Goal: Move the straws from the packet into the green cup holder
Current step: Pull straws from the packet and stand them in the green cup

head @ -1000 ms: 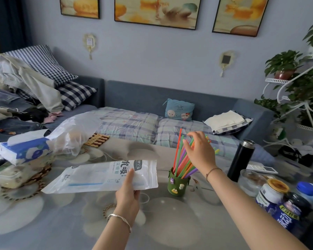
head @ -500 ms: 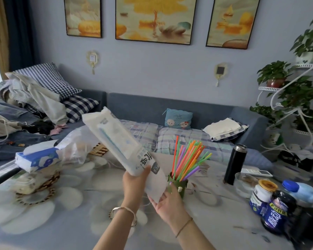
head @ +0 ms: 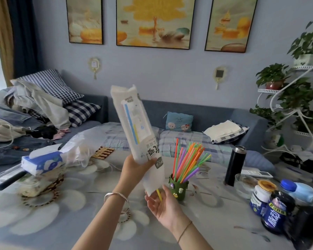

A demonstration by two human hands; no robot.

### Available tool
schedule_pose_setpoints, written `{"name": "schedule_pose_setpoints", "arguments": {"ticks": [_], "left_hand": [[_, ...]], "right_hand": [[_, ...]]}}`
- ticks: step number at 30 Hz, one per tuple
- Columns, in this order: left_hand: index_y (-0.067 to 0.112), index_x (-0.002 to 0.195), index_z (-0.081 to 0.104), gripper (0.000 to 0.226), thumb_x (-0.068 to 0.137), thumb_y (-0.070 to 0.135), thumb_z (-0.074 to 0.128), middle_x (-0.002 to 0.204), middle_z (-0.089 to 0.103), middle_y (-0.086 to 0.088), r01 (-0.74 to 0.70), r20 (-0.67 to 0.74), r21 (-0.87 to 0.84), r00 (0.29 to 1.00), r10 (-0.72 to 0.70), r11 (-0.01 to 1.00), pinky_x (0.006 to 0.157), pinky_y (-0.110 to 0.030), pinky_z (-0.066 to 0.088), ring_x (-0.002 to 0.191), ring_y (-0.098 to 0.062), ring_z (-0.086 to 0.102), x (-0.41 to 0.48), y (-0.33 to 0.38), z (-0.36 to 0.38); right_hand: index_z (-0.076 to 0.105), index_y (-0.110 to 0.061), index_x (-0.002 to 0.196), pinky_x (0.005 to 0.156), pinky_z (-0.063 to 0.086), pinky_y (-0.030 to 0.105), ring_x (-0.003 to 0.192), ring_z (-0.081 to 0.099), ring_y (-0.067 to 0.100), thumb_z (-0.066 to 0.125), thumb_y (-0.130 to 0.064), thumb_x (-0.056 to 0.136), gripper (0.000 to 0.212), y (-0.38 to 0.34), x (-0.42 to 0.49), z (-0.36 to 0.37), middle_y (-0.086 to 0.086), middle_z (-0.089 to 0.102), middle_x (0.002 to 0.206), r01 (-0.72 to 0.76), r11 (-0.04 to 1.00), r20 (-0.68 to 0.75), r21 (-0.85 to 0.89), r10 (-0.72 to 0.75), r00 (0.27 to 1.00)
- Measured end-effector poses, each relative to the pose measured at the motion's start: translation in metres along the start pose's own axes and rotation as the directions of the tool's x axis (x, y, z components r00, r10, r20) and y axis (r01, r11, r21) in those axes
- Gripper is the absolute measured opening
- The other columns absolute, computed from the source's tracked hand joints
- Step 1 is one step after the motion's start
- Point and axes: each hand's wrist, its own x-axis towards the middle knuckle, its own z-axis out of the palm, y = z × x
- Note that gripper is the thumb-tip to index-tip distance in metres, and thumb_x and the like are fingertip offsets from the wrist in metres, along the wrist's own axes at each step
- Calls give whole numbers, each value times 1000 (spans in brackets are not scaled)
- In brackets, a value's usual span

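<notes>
My left hand grips the white straw packet near its lower part and holds it almost upright, mouth down. A blue and a yellow straw show through its plastic. One yellow straw pokes out of the packet's mouth into my right hand, which is cupped palm up just under it with fingers apart. The green cup holder stands on the table right beside that hand, full of several coloured straws fanning up and to the right.
A black flask, a glass bowl and several jars crowd the table's right side. A blue tissue pack and a clear plastic bag lie at the left. A sofa runs behind the table.
My left hand has lifted the packet from lying flat to nearly upright, mouth down. My right hand left the straws in the cup and came under the packet, where a yellow straw now slides out.
</notes>
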Motion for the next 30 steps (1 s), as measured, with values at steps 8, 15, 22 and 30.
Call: {"name": "schedule_pose_setpoints", "arguments": {"ticks": [8,15,22,30], "left_hand": [[15,96,63,16,84,24,70,90,68,-1,-5,-43,56,999,8,998,57,-14,48,78,-13,65,2,-10,8],[15,104,65,22,88,29,64,90,70,5,-29,-57,-26,998,28,999,60,-15,52,83,-11,67,4,-10,2],[10,116,62,34,88,27,66,105,69,-6,68,-295,-362,938,-183,930,68,-25,52,86,-17,65,11,-22,-7],[6,128,55,43,88,17,65,96,66,-2,237,-149,-760,842,-518,605,73,-28,53,81,-13,62,10,-40,1]], "right_hand": [[64,1,106,50,59,32,67,70,33,56,-20,89,28,3,0,6,22,67,95,-54,993,104,106,43,994],[59,7,98,46,58,29,55,67,28,60,-16,87,25,1,1,0,23,65,81,-65,992,-5,113,66,998],[61,4,83,41,55,22,43,65,17,65,-1,81,7,-13,6,-3,16,68,58,78,980,-78,185,-64,995],[63,-11,87,54,57,19,71,59,12,64,-15,85,5,-43,12,1,4,60,80,425,885,-13,188,-431,902]]}}
